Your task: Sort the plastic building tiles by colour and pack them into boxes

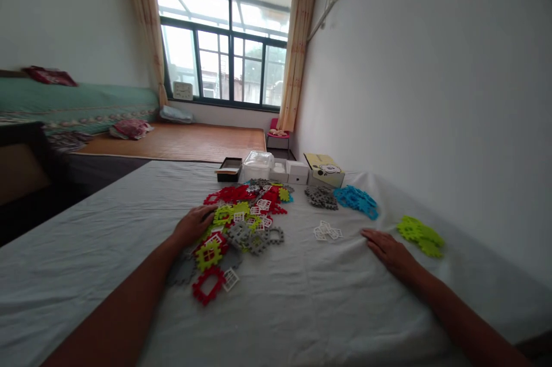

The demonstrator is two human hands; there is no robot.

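A mixed heap of red, lime, grey and white interlocking plastic tiles [241, 217] lies on a white sheet [302, 304]. My left hand [194, 224] rests on the heap's left edge, fingers curled over some lime pieces; whether it grips one is unclear. My right hand [388, 249] lies flat and open on the sheet. It sits between a small cluster of white window pieces [328, 232] and a lime pile [420, 236]. Sorted piles of grey tiles [321, 197] and blue tiles [357, 200] lie farther back.
Several boxes stand along the far edge: a dark tray [228, 168], a clear plastic container [257, 164], white boxes [290, 171] and a yellow carton [323, 169]. A white wall runs along the right. A wooden platform bed [181, 141] and window lie beyond.
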